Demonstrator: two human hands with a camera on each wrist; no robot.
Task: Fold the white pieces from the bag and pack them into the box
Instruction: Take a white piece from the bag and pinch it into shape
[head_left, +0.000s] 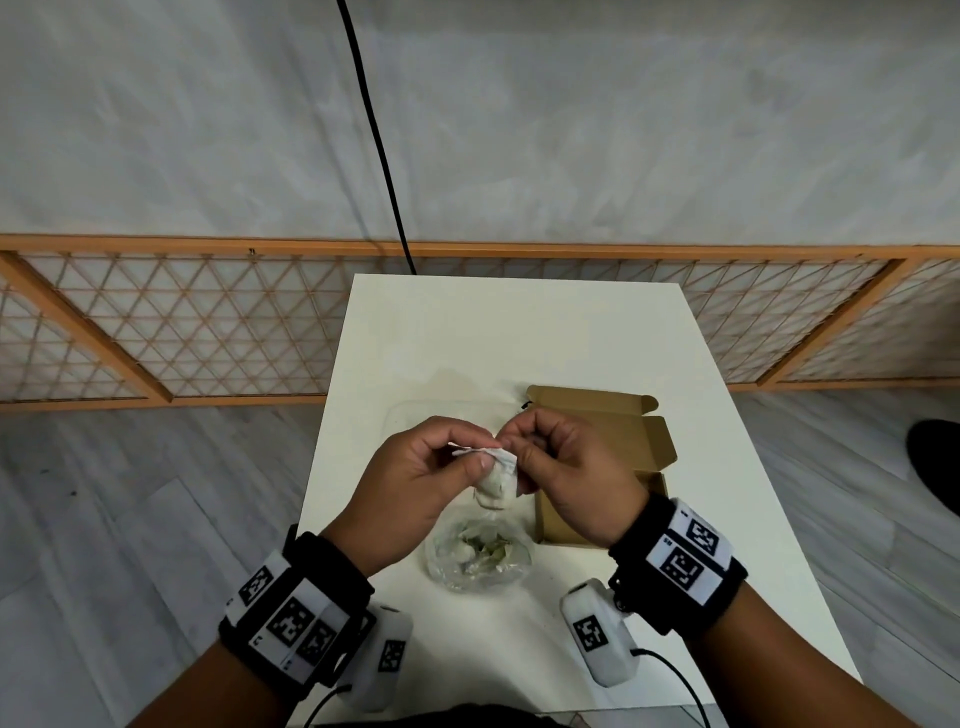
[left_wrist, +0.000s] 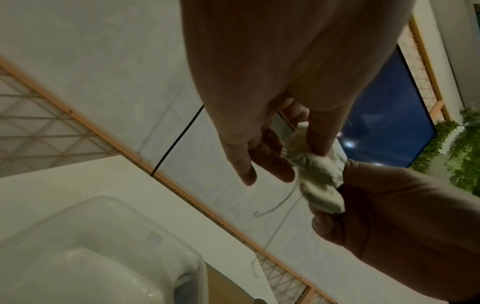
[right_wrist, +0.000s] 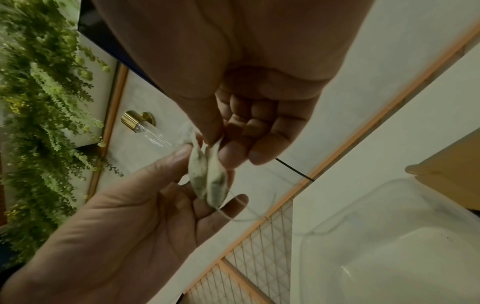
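Head view: my left hand (head_left: 415, 483) and right hand (head_left: 566, 473) each hold a pinch grip on one white piece (head_left: 496, 480) above the bag (head_left: 475, 558).

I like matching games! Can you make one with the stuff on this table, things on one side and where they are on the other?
Things:
1. white piece
2. bag
3. box
4. cable

Places:
A. on the table, open, beside the right hand
B. pinched between both hands
C. hanging down the wall behind the table
D. on the table, below the hands

Pairs: 1-B, 2-D, 3-A, 4-C
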